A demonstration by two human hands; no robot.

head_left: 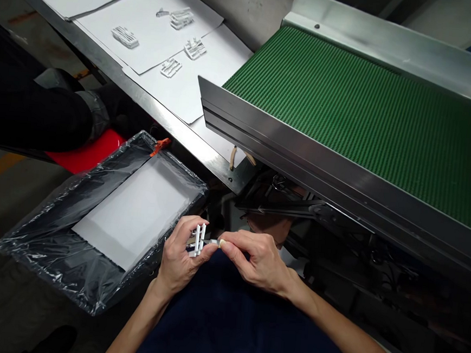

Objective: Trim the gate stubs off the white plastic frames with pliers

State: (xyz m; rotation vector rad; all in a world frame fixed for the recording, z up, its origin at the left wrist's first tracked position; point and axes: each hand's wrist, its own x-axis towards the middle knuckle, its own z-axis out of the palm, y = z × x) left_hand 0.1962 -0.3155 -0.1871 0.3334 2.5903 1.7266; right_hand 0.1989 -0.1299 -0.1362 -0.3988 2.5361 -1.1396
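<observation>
In the head view my left hand (180, 259) is closed around a small white slotted plastic part (200, 240), held upright between thumb and fingers. My right hand (256, 257) pinches a small, thin, pale blade-like piece (213, 242), whose tip reaches the white part. Its exact kind is too small to tell, and most of it is hidden by the fingers. Both hands are together in front of my dark blue clothing. Several small piles of similar white plastic parts (124, 36) lie on white sheets on the bench beyond.
To the left is a bin lined with clear plastic (45, 262), with a white sheet (135, 212) inside. A metal-sided conveyor with a green ribbed belt (347, 109) fills the right. The metal bench edge (174, 125) runs diagonally. A person's dark sleeve (32, 111) shows at left.
</observation>
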